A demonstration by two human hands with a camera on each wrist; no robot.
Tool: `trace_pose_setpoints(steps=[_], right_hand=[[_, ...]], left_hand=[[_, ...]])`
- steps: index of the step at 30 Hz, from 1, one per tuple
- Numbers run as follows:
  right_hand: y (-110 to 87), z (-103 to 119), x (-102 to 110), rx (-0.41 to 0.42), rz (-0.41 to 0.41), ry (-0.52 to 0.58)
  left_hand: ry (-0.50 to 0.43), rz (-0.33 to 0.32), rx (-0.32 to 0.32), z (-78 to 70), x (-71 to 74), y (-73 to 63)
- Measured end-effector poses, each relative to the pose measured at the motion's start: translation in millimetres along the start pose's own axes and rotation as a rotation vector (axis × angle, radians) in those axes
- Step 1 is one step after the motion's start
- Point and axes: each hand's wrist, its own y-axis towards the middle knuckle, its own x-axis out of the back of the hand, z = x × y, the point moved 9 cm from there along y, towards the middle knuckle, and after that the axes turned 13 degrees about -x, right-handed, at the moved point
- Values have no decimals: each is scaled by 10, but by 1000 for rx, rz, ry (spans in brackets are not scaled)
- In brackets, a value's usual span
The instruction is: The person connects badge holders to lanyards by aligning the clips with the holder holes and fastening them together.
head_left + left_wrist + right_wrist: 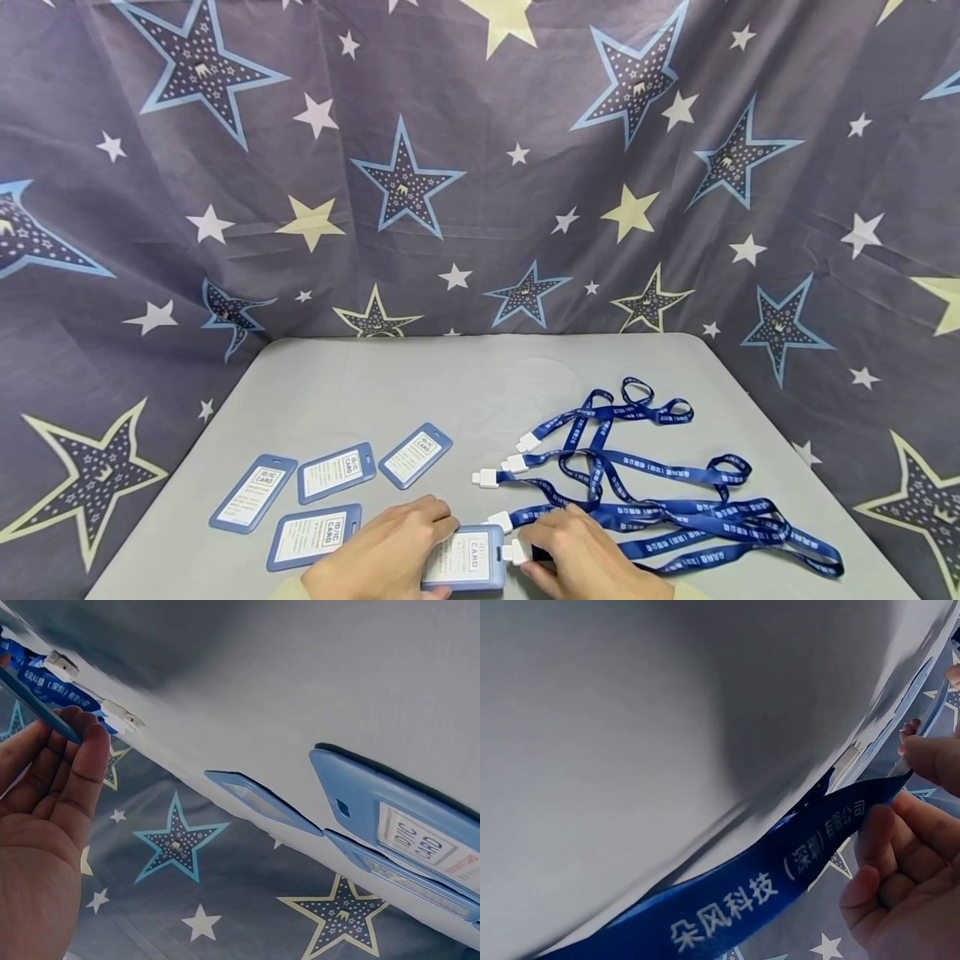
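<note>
At the table's front edge my left hand (390,546) grips a blue ID card holder (480,582) by its left part, fingers over the top edge and thumb below. The holder's slotted end points right. My right hand (585,558) pinches the end of a dark blue lanyard (742,904) just behind its white clip (514,552). That clip sits right at the slotted end of the holder. In the right wrist view the strap, printed with white characters, runs away from the fingertips. The left wrist view shows the holder edge-on between fingers and thumb.
Several more blue card holders (253,493) lie on the left of the grey table (450,367). Several dark blue lanyards (675,471) lie looped and overlapping on the right, their white clips (484,478) toward the middle. A star-patterned cloth (465,125) hangs behind and beside the table.
</note>
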Motion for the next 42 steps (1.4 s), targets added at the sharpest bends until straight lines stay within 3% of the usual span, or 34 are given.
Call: trace_pose_setpoints(steps=[12,18,24,33,42], right_hand=[[-4,35,23,26,-4,-1],[0,12,-3,-3,44,28],[-13,68,35,57,-20,32],[11,23,-7,-11,73,60],[-9,81,45,79,-12,50]], left_hand=[[-21,11,12,7,-14,5],[-14,25,19,-1,-21,10],[-17,53,34,-7,-25,12],[32,26,5,-35,-8,29],[78,15,-20,-69,0,55]])
